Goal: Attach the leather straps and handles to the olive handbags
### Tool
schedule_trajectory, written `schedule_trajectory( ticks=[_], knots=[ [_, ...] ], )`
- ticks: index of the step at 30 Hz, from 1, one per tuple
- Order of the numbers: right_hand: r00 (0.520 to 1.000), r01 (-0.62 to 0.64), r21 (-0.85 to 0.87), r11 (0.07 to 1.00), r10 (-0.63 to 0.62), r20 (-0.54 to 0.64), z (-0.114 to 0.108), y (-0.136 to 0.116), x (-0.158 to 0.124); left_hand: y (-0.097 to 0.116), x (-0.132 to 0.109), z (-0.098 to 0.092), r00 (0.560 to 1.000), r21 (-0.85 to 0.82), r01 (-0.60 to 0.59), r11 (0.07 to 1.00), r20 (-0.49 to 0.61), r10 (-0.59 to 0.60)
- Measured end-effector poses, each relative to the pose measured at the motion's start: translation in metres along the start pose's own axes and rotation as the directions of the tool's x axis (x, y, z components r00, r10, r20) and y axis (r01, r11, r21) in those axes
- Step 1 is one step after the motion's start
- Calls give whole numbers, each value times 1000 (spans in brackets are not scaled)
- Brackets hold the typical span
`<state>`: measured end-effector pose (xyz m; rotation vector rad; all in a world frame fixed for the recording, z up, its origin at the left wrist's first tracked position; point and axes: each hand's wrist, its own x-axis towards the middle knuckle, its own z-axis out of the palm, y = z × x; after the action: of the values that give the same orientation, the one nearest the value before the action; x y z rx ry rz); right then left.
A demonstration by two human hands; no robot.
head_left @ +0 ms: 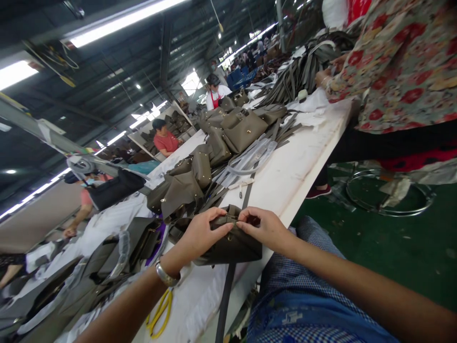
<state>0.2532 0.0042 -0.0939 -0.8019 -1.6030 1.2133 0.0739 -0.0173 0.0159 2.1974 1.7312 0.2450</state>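
Observation:
An olive-brown handbag point(232, 247) sits at the near edge of the white table in front of me. My left hand point(207, 231) grips its top from the left, thumb and fingers pinching the upper edge. From the right, my right hand point(262, 226) pinches the same upper edge, its fingertips close to the left thumb. A small gold-coloured fitting shows on the bag between the hands. A dark strap point(225, 302) hangs down below the bag across the table. The exact part pinched under the fingertips is hidden.
Several similar bags point(246, 128) are heaped farther up the table point(285, 176). Yellow-handled scissors point(160, 314) lie at lower left. More bags point(117, 252) cover the left side. A person in a floral top point(407, 71) works at right; a metal ring point(391, 193) is near the floor.

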Motion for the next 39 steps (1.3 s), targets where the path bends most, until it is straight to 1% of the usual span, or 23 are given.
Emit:
schedule_trajectory(
  ticks=[3,6,11,14,16,18,20,21,22,23,25,26,28,31,34,37,39],
  knots=[
    [999,-40,96,995,40,10,3,6,1,-3,1,-1,999,-91,28,995,47,-24],
    [997,-70,125,990,71,-6,3,9,1,-7,3,2,998,-130,36,991,50,-30],
    [996,-82,128,988,85,-12,4,14,5,-7,7,9,998,-94,64,994,1,-64],
    [997,-73,126,989,73,5,4,19,8,-3,8,14,993,-58,102,993,-59,-105],
    [998,-53,138,989,47,45,1,25,10,-1,8,18,987,-58,128,990,-94,-133],
    [987,-20,112,994,2,161,-7,32,15,-1,6,21,983,-70,136,988,-115,-143],
    [962,14,-41,999,-2,272,-17,41,28,-4,6,24,983,-81,132,988,-115,-140],
    [957,25,-146,989,18,288,-21,46,37,-5,5,25,984,-87,129,988,-114,-139],
    [963,26,-255,967,45,267,-25,51,48,-6,5,26,984,-93,129,987,-112,-139],
    [974,12,-344,939,67,218,-27,56,60,-7,5,26,984,-99,128,987,-111,-138],
    [990,-26,-467,884,89,112,-28,65,88,-8,6,27,985,-112,122,986,-108,-134],
    [993,-39,-524,851,94,78,-26,69,103,-8,6,27,985,-115,122,986,-106,-134],
    [993,-46,-617,786,101,54,-21,76,131,-8,5,26,985,-122,126,985,-98,-138],
    [983,-44,-697,716,153,96,-14,84,164,-7,3,25,985,-144,135,980,-89,-149],
    [958,-88,-717,692,256,129,-12,88,183,-8,2,25,985,-170,135,976,-87,-152],
    [934,-166,-674,720,335,128,-19,89,187,-8,3,25,985,-173,130,976,-92,-148],
    [924,-221,-608,762,363,118,-28,87,181,-9,5,25,985,-166,123,978,-101,-141]
  ],
)
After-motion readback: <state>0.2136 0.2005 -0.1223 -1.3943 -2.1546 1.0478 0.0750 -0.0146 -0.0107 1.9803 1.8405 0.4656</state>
